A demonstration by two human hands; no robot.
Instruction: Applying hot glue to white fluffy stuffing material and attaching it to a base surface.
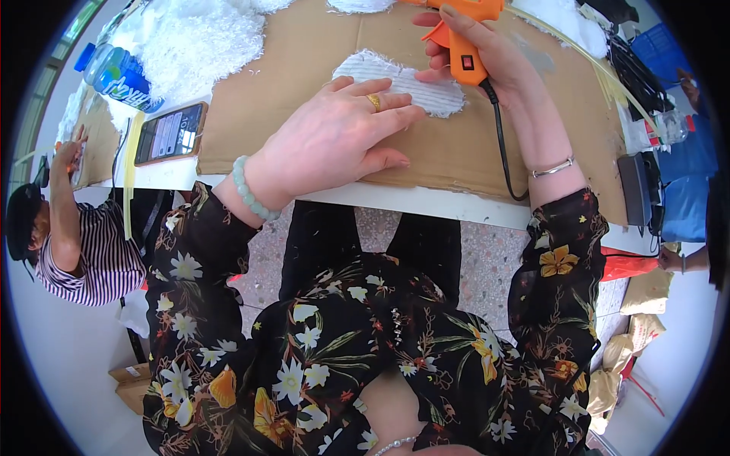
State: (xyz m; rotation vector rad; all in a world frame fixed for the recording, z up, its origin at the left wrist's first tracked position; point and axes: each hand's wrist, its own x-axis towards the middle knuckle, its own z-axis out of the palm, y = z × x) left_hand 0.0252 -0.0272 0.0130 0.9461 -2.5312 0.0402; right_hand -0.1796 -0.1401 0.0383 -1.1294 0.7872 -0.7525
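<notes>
My right hand [487, 45] is wrapped round the handle of an orange glue gun [465, 64]. Its body lies across the top edge of the view, and its black cord [499, 140] runs down to the table's near edge. Fingers spread, my left hand [342, 125] lies over the near left part of a white, ribbed fabric piece [445, 97] with frayed edges. The piece rests flat on a brown cardboard sheet [289, 76]. The glue gun's nozzle is out of view.
White shredded fluff [201, 49] heaps at the far left, beside a blue-labelled bottle [118, 74] and a phone [171, 134]. Yellowish glue sticks [133, 178] lie left of the cardboard. A person in a striped shirt [95, 254] works at the left. Black cables [635, 68] lie at the right.
</notes>
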